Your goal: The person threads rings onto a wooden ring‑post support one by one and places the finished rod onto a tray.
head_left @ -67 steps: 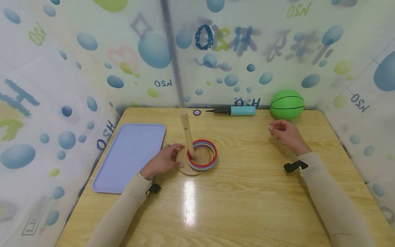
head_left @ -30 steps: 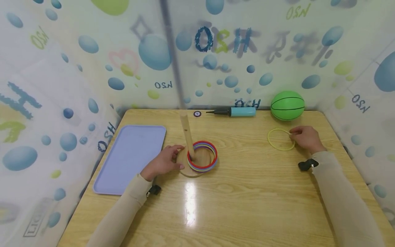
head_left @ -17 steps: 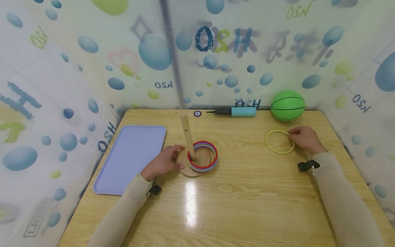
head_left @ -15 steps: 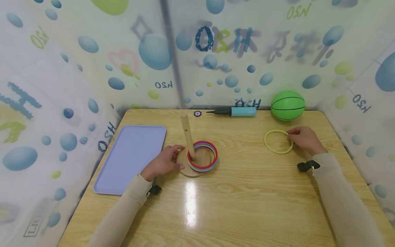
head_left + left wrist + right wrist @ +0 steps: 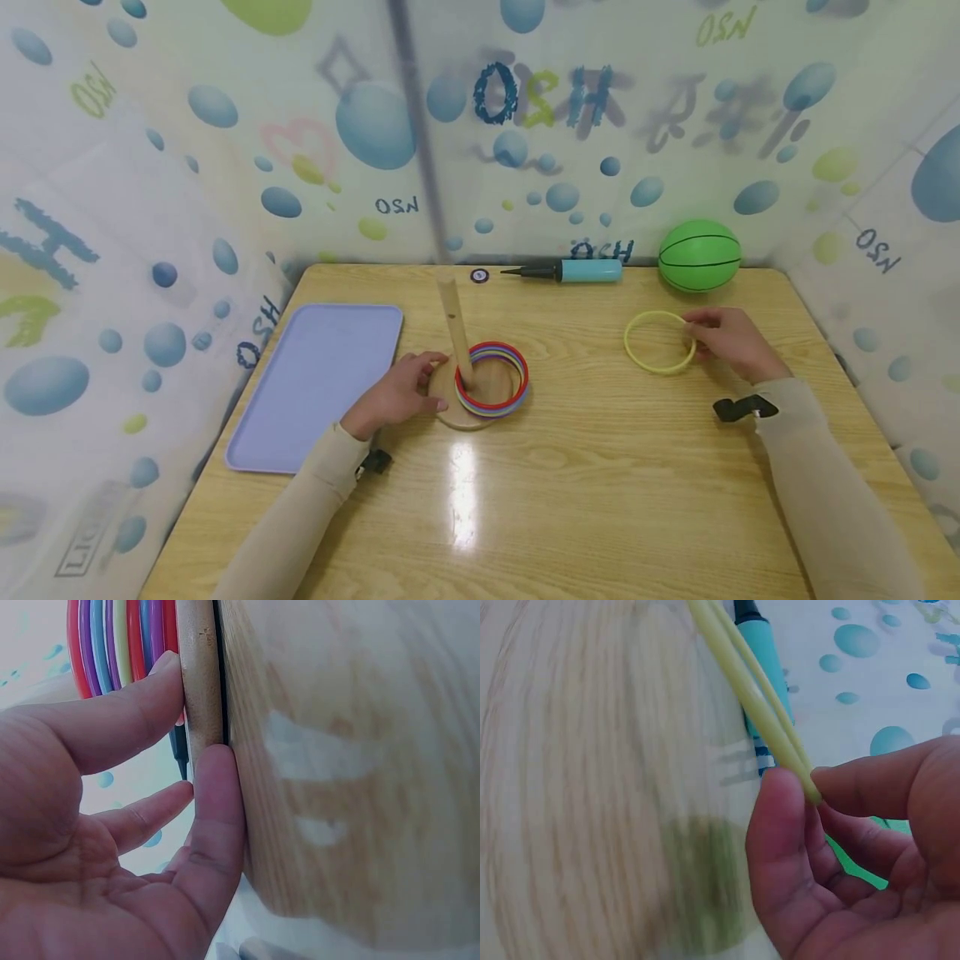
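Note:
A wooden ring-toss stand has an upright post (image 5: 456, 325) and a round base (image 5: 450, 417). Several coloured rings (image 5: 525, 375), red on top, lie stacked around the post, shifted to its right. My left hand (image 5: 397, 390) holds the left edge of the base; in the left wrist view its fingertips (image 5: 216, 769) press the wooden rim just above the tabletop. Off to the right, my right hand (image 5: 731, 337) pinches a thin yellow ring (image 5: 627, 346) between thumb and index finger. Seen from the right wrist, that yellow ring (image 5: 754, 694) is tilted above the wood, with a shadow below.
Left of the stand lies a pale lilac tray (image 5: 315, 383). Along the back edge are a small round disc (image 5: 479, 276), a blue and black hand pump (image 5: 590, 270) and a green ball (image 5: 700, 256). Printed cloth walls (image 5: 562, 158) enclose the table's back and sides.
My right hand has come to hold the yellow ring by its right side, then carried it leftward. My left hand and the stand stay where they were.

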Demonstrator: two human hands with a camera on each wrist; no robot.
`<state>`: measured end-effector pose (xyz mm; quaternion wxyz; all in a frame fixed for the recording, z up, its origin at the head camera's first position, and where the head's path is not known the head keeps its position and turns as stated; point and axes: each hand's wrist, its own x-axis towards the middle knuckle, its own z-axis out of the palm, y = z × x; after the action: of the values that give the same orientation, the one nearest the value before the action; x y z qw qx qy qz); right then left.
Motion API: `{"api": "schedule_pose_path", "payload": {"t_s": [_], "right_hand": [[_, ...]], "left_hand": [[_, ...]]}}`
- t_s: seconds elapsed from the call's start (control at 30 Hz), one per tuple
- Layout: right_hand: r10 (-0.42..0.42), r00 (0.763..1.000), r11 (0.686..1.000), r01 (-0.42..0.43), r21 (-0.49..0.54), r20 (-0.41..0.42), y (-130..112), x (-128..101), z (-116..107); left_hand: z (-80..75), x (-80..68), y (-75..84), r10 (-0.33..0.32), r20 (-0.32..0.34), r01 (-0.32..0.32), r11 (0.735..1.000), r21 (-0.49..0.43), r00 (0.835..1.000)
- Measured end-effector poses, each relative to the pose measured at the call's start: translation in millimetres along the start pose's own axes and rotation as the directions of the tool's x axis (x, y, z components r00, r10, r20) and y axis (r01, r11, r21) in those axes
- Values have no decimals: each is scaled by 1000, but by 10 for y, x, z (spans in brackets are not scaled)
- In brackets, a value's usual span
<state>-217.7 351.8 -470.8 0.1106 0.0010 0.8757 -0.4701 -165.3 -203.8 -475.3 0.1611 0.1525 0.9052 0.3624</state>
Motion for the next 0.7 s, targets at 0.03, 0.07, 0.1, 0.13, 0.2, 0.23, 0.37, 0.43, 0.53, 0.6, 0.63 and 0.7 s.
{"api": "schedule_pose_path", "payload": {"t_s": [0.03, 0.07, 0.1, 0.13, 0.2, 0.23, 0.37, 0.43, 0.53, 0.6, 0.63, 0.7], "right_hand": [[3, 1000, 1000, -3, 15, 6, -17, -5, 4], [4, 1000, 1000, -4, 27, 11, -37, -11, 8], [6, 1000, 999, -6, 38, 15, -59, -17, 13], [4, 1000, 999, -5, 46, 18, -81, -22, 17], [-6, 1000, 998, 5, 60, 23, -132, -36, 25], [-14, 1000, 998, 13, 62, 25, -164, -43, 30], [-52, 998, 997, 51, 54, 20, -299, -71, 46], [-67, 998, 996, 66, 54, 14, -371, -88, 51], [-88, 996, 994, 87, 64, 9, -467, -113, 53], [-103, 995, 992, 102, 71, 10, -533, -129, 57], [-110, 994, 991, 109, 72, 12, -569, -134, 62], [-122, 993, 990, 121, 70, 10, -649, -148, 73]], "left_hand": [[-2, 0, 3, 0, 1, 0, 1000, -3, 1000], [-5, 0, 7, 2, 0, -2, 1000, -2, 1000], [-7, 0, 10, 3, 0, -3, 1000, -3, 1000], [-9, -2, 12, 5, 0, -5, 1000, -2, 1000], [-12, -4, 14, 10, -2, -10, 1000, 1, 1000], [-11, -7, 13, 8, -3, -8, 1000, 1, 1000], [-12, -7, 6, 17, -10, -17, 1000, 12, 1000], [-14, -5, 7, 17, -12, -17, 1000, 10, 1000], [-14, -2, 7, 20, -13, -20, 1000, 11, 1000], [-13, -3, 8, 17, -12, -17, 1000, 8, 1000], [-12, -3, 6, 20, -12, -19, 1000, 9, 1000], [-14, -5, 6, 21, -13, -21, 1000, 9, 1000]]}}
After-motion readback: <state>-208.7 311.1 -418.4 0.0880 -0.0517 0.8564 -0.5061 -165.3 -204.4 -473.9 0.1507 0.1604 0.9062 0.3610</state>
